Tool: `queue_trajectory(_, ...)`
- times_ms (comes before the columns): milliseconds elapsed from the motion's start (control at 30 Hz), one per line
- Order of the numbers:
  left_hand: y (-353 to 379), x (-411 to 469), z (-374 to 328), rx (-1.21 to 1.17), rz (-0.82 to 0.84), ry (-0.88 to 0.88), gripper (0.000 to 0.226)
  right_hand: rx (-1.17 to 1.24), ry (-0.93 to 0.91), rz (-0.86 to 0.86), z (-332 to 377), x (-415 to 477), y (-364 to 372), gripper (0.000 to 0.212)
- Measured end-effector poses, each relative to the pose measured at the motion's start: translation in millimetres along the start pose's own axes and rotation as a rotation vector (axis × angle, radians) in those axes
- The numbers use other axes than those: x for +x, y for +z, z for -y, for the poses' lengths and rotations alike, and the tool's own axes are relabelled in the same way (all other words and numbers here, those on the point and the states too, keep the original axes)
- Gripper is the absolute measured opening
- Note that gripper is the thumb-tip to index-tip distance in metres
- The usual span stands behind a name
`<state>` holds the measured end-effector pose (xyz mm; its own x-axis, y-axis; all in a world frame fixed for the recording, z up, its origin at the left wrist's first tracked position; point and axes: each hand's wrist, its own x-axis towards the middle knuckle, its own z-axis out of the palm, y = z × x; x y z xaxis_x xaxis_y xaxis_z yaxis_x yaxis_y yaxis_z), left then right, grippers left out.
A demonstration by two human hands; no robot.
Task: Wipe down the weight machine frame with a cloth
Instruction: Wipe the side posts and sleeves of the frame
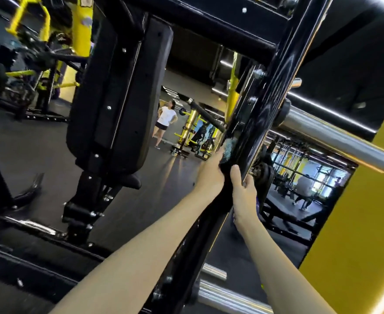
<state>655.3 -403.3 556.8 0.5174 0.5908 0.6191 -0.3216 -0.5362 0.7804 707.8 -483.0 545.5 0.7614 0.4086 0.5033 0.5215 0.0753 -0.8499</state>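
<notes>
Black frame post (261, 114): left hand (210, 175) clutches the cloth (228, 148) against it, right hand (243, 193) grips it just below; long, firm overlapping strokes should work best.

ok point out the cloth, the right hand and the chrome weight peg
cloth (229, 146): head view, its bluish fuzzy part.
right hand (243, 191): head view, back of the hand gripping the frame post (262, 114).
chrome weight peg (336, 141): head view, middle of the shaft.
</notes>
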Motion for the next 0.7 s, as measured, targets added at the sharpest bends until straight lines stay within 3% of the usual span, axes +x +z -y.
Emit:
queue_trajectory(100,-6.8,-6.7,28.7,-0.057,0.091,-0.056,0.055,0.014,-0.05,-0.017,5.2,-3.9,4.0,0.104)
queue_trajectory(133,-9.9,-13.0,30.6,-0.051,0.094,-0.047,0.054,0.017,-0.054,-0.031,6.2,-4.0,4.4,0.099)
queue_trajectory(233,-16.1,-17.8,7.1,-0.047,0.044,0.092,0.054,0.025,-0.071,-0.052,6.6,-4.1,4.2,0.053)
queue_trajectory(267,-16.9,-12.8,-5.6,-0.053,0.023,0.133,0.054,0.021,-0.064,-0.053,5.4,-3.4,4.6,0.055)
queue_trajectory(333,-12.5,3.6,-24.4,-0.071,0.007,0.134,0.055,0.0,-0.051,-0.037,7.3,-6.0,6.8,0.081)
queue_trajectory(467,-9.1,8.2,0.2,-0.062,0.028,0.027,0.056,-0.013,-0.054,-0.025,15.6,-12.4,4.1,0.088)
queue_trajectory(500,-11.3,-4.1,8.0,-0.076,0.05,0.022,0.055,-0.018,-0.04,-0.015,17.6,-13.8,3.7,0.086)
queue_trajectory(600,-17.0,-32.8,6.7,-0.161,0.049,0.133,0.054,-0.013,-0.067,-0.049,14.0,-9.4,3.2,0.052)
queue_trajectory(700,-17.2,-17.4,-12.4,-0.152,0.069,0.291,0.063,-0.026,-0.071,-0.051,13.6,-10.1,6.2,0.084)
